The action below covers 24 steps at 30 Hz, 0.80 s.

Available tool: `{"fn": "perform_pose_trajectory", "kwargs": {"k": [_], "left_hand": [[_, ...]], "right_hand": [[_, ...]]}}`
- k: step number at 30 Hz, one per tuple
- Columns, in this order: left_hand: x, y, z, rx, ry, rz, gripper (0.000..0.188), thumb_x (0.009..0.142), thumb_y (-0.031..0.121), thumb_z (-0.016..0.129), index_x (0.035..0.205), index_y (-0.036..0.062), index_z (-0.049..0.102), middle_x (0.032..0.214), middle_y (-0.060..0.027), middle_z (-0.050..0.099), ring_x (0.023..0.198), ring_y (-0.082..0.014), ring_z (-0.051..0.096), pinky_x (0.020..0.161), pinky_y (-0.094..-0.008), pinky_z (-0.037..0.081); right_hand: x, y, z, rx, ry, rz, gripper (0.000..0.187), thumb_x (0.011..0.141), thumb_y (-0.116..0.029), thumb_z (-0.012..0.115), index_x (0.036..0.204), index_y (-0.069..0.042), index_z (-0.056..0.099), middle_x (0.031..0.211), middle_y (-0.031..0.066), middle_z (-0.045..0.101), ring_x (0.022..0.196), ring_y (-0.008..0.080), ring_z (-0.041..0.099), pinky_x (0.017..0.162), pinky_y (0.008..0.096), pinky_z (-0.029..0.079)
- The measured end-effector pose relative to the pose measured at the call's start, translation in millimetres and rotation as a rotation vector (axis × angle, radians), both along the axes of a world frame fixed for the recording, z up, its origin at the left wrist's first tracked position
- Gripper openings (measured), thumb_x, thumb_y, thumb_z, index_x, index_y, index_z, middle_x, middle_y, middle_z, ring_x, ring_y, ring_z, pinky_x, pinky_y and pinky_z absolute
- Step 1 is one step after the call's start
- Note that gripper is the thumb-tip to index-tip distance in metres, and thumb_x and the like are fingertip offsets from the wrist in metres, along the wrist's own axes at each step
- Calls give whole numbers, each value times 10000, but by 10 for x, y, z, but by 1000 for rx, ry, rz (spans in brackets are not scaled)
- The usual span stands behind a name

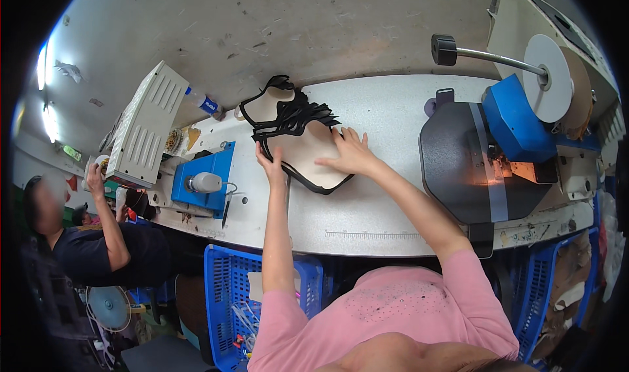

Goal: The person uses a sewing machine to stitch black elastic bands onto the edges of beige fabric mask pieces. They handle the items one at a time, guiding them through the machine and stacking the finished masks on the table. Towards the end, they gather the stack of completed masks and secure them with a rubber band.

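Observation:
A stack of cream pieces with black edges [313,150], shaped like shoe uppers, lies fanned out on the white worktable [380,208]. Its black edges bunch together at the middle and far end. At the near left edge of the stack is my left hand [271,169], its thumb and fingers apart and touching the rim. My right hand [354,153] lies across the right side of the top piece, fingers spread and open. Both hands rest against the stack without visibly gripping a piece; the undersides of the fingers are partly hidden.
To the right stands a machine with a blue head [519,120], a lit work area and a white reel [546,77]. A blue device [203,182] and a white vented box [147,123] are at left. Blue crates [216,306] sit below the table edge. A co-worker [98,247] sits at far left.

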State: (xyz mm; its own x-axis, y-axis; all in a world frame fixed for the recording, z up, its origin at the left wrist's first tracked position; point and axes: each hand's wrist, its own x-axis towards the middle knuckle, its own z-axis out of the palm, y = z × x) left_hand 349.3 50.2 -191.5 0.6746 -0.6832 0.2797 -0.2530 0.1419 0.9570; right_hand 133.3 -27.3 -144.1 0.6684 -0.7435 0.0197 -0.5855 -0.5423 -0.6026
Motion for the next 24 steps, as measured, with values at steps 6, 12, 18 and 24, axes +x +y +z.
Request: {"fn": "perform_pose_trajectory", "kwargs": {"k": [6, 12, 18, 24], "left_hand": [[524, -269, -29, 8, 517, 216, 800, 866, 671, 229, 1390, 67, 245, 1434, -143, 251, 1300, -255, 272, 1054, -367, 227], [598, -400, -145, 88, 460, -69, 613, 900, 560, 287, 1261, 103, 477, 1223, -33, 542, 1141, -199, 482, 988, -330, 334], [712, -540, -14, 138, 532, -119, 713, 872, 626, 280, 1275, 65, 459, 1238, -83, 532, 1131, -229, 495, 989, -338, 339], [1274, -852, -280, 186, 695, -268, 704, 864, 615, 369, 1304, 68, 411, 1244, -134, 517, 1081, -291, 540, 921, -394, 444]], "right_hand": [[157, 111, -141, -114, 19, -8, 1132, 623, -702, 607, 1357, 65, 216, 1286, 349, 321, 1239, 452, 306, 973, 631, 232], [272, -18, -175, -193, -106, -46, 1028, 640, -604, 646, 1340, 45, 265, 1212, 318, 395, 1122, 451, 402, 956, 635, 239], [256, -119, -226, -246, -109, -67, 968, 662, -568, 644, 1378, -44, 257, 1228, 292, 402, 1120, 414, 420, 936, 594, 282], [198, -28, -309, -155, -182, -52, 980, 677, -588, 628, 1404, -79, 213, 1285, 291, 356, 1172, 411, 388, 949, 547, 298]]}}
